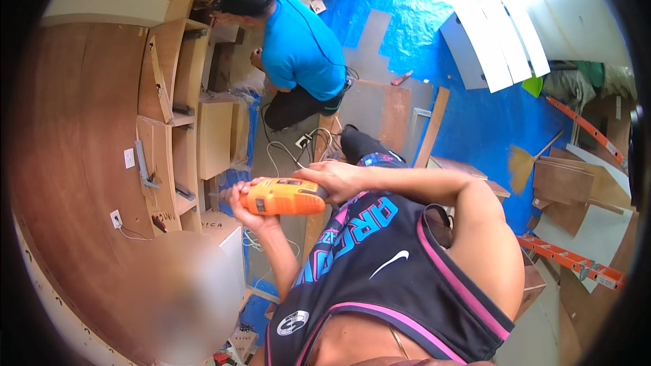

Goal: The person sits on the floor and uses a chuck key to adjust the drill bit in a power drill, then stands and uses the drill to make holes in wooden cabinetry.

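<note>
An orange power tool (283, 196) with dark trim lies across both my hands in front of my chest, its narrow end facing left. My left hand (252, 205) wraps round that front end, close to the open cabinet frames. At the rear end my right hand (331, 177) is closed over the tool's back, its arm bent out to the right. The tool's tip is blurred, so its exact kind does not show. Beyond it stand wooden cabinet frames (163, 156) with dark metal drawer slides.
A co-worker in a blue shirt (298, 41) crouches ahead, facing the cabinets. Pale cables (277, 152) lie on the floor. Blue sheeting (468, 135), an orange ladder (573, 261), a broom (523, 166) and board offcuts (563, 183) are at right. A blurred patch covers the lower left.
</note>
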`<action>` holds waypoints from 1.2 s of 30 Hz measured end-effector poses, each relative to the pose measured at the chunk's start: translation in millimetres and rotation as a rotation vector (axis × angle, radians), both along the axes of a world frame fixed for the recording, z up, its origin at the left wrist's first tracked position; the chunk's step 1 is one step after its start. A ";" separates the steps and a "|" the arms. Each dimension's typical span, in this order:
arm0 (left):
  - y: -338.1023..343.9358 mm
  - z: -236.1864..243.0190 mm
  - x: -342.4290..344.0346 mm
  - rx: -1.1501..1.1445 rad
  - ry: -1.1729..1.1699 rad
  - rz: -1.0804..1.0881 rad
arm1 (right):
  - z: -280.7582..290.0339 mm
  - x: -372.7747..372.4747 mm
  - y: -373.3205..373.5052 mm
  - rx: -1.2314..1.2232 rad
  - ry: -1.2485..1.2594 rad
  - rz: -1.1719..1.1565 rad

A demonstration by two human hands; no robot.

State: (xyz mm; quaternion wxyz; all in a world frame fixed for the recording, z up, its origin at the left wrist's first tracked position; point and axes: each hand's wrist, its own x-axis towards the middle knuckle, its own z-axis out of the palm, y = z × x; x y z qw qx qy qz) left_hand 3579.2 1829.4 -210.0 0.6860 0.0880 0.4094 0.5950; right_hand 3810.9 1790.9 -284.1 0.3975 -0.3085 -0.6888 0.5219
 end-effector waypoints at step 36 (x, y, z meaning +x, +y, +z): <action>-146.4 39.1 166.5 -0.034 -0.170 0.799 | 115.3 137.3 53.6 0.003 -0.216 0.789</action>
